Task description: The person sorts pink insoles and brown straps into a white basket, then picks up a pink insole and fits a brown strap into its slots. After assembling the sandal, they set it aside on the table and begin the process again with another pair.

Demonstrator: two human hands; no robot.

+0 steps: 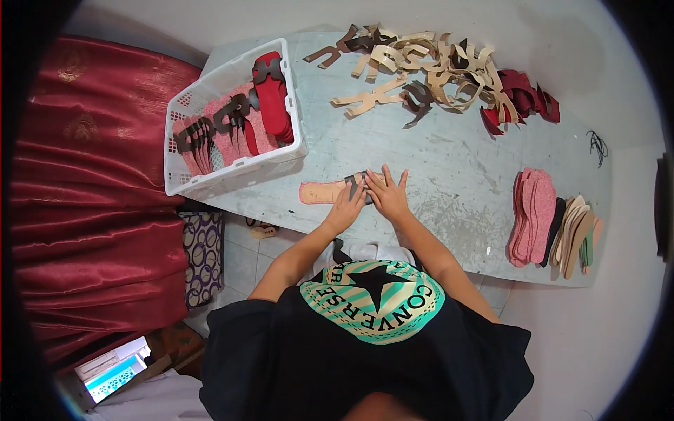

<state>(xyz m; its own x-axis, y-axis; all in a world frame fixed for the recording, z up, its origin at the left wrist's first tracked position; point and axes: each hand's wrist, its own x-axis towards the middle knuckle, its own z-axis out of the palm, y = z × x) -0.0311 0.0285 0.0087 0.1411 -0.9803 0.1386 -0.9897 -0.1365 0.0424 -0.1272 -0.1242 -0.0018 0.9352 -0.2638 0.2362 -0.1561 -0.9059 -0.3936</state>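
Observation:
A sandal sole (321,193), tan on its upturned face with a pinkish edge, lies on the table with a dark brown strap piece (352,184) across it. My left hand (346,208) rests on the strap and sole from the near side, fingers stretched forward. Flat over the sole's right end is my right hand (388,196), its fingers spread and its thumb side close to my left fingertips. Both hands look open, pressing from above rather than wrapped round anything. Much of the sole's right part is hidden beneath them.
A white plastic basket (246,168) at the left holds pink and red soles with dark straps. Cream and brown strap pieces (372,97) are heaped at the back, beside dark red pieces (519,95). Stacked soles (537,217) stand at the right, and a black cord (597,144) lies beyond.

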